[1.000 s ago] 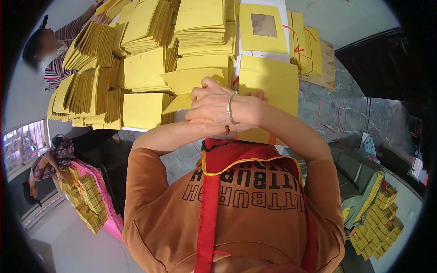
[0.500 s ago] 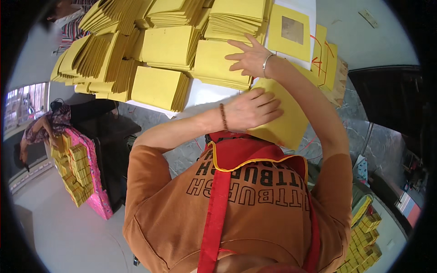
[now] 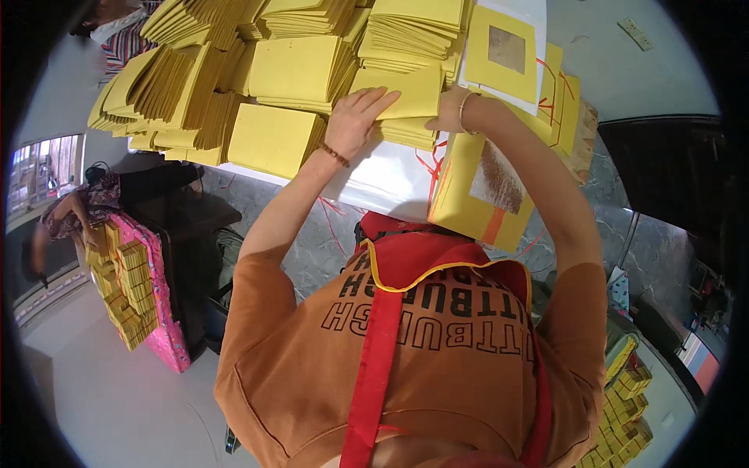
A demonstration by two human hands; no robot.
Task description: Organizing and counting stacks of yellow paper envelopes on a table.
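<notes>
A folded sheet of yellow paper (image 3: 409, 87) lies slightly askew on top of a stack of like folded sheets (image 3: 406, 130). At its left edge my left hand (image 3: 355, 121) grips it, fingers along the upper side and thumb out of sight. My right hand (image 3: 451, 109) is closed at its right edge, with the fingers bent and partly hidden. Below the right wrist is a pile of flat yellow sheets (image 3: 460, 214), the top one bearing a metallic square and a red band. Red ties (image 3: 431, 168) hang along that pile's left side.
Several folded yellow stacks (image 3: 292, 74) cover the table (image 3: 386, 175). At the upper right lies a yellow sheet with a metallic square (image 3: 507, 48). Another person (image 3: 78, 207) stands at the left by a pink-covered surface (image 3: 160, 300) with yellow bundles. More bundles (image 3: 624, 413) sit at lower right.
My left hand has moved up and left from the flat pile to the stack. The folded sheet now lies on the stack. My right hand has closed at its edge, and the pile's metallic square shows.
</notes>
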